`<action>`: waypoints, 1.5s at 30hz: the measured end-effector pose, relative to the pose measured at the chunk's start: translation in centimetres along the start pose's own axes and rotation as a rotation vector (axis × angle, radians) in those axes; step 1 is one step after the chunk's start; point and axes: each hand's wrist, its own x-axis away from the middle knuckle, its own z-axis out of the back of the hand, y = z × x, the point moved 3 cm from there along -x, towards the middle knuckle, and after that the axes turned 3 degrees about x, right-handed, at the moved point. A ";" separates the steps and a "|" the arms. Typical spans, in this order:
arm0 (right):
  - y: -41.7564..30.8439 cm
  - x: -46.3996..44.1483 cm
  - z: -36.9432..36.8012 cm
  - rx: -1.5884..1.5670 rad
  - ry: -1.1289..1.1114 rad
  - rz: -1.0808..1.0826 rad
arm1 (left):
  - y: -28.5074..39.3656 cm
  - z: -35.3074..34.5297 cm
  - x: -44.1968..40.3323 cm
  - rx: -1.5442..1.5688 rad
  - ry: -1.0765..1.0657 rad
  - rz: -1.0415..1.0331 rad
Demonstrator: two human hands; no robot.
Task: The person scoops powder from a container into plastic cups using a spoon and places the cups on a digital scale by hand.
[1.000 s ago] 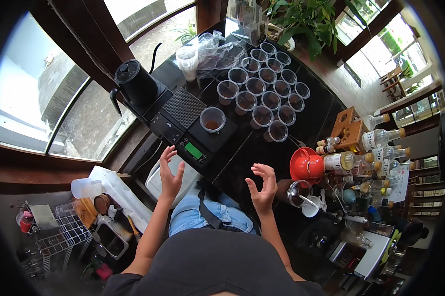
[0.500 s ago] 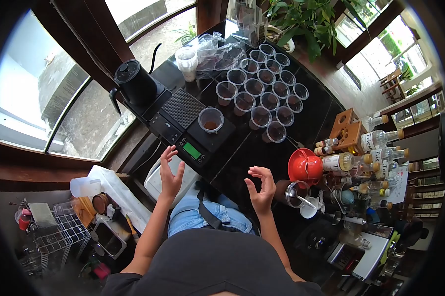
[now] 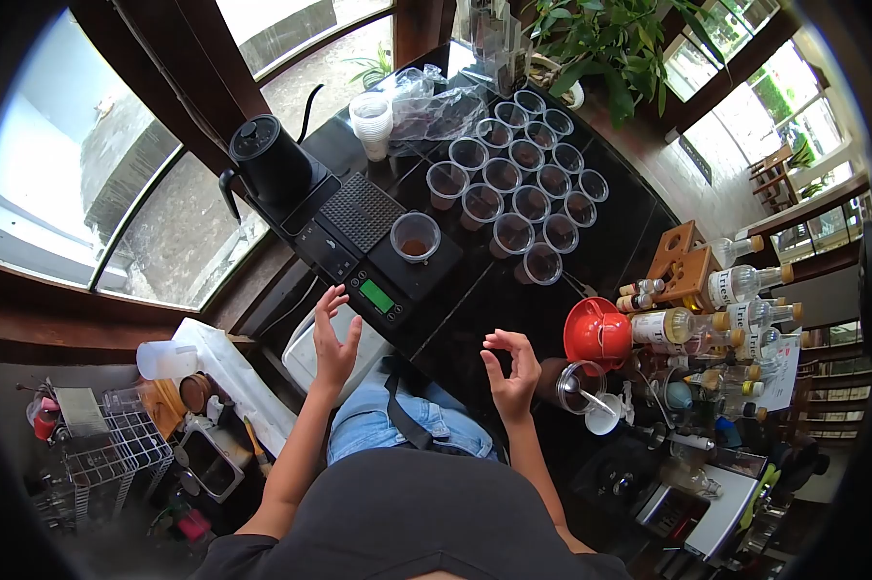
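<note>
— What stands on the black tiled table (image 3: 523, 304)?
— A flat black scale with a green display (image 3: 419, 280). Near it the left hand (image 3: 334, 350) is empty, curved wide; to the right, the right hand (image 3: 512, 377) is empty too, with a narrower gap. On the scale's far part stands a clear plastic cup with brown contents (image 3: 416, 240).
— How will it handle?
— Light, I think, and easily squeezed; better hold it gently below the rim.

Smooth plastic cup (image 3: 416, 239), matt scale (image 3: 403, 278), glossy tabletop (image 3: 463, 324), denim jeans (image 3: 452, 422)
</note>
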 end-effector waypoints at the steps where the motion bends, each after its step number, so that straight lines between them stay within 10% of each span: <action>1: 0.0 0.0 0.0 0.000 0.000 -0.002 | 0.0 0.0 0.0 0.007 0.012 -0.008; 23: -2.3 -0.9 3.1 0.224 0.093 0.171 | 1.3 -1.4 -1.3 0.036 -0.015 -0.030; 29: -3.3 0.9 9.8 0.257 0.409 0.062 | 2.6 -4.8 -5.1 -0.001 -0.146 -0.090; 33: -4.7 2.5 14.5 0.815 0.572 -0.026 | 2.9 -6.7 -7.3 0.004 -0.140 -0.189; 45: 1.4 8.2 16.8 0.602 0.572 -0.416 | 2.9 -7.3 -6.7 0.082 -0.080 -0.196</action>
